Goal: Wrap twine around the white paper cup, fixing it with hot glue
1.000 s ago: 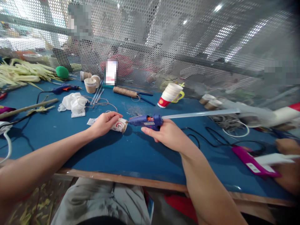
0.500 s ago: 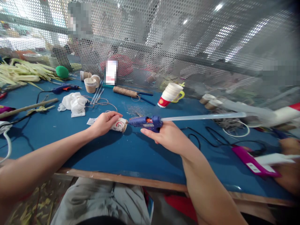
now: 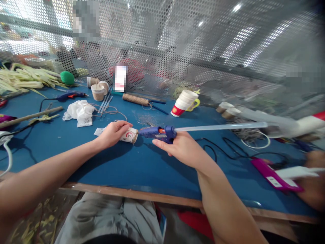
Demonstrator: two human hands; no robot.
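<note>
The left hand grasped the cup from above, fingers curled over its side. The cup lay on its side under that grip, on the table, presumably so that the surface bore its weight and the fingers had only to stop it rolling. Its brown-edged end stuck out past the fingers towards the right hand, which left that edge bare for the nozzle; whether this was mouth or base, I could not tell.

The right hand was wrapped round the handle of the gun, thumb along the near side. Whether the trigger was squeezed could not be told, the fingers being hidden. The nozzle stood level at the cup's edge, touching or very nearly so, probably for a narrow aim. The glue stick jutted from the gun's rear, over the right hand and clear of the wrist.

Beyond the left grip lay the twine, and beyond the gun the stacked cups, likely kept within reach but out of the working space. Right of the right wrist, a cord ran towards the power strip, away from both grips.
</note>
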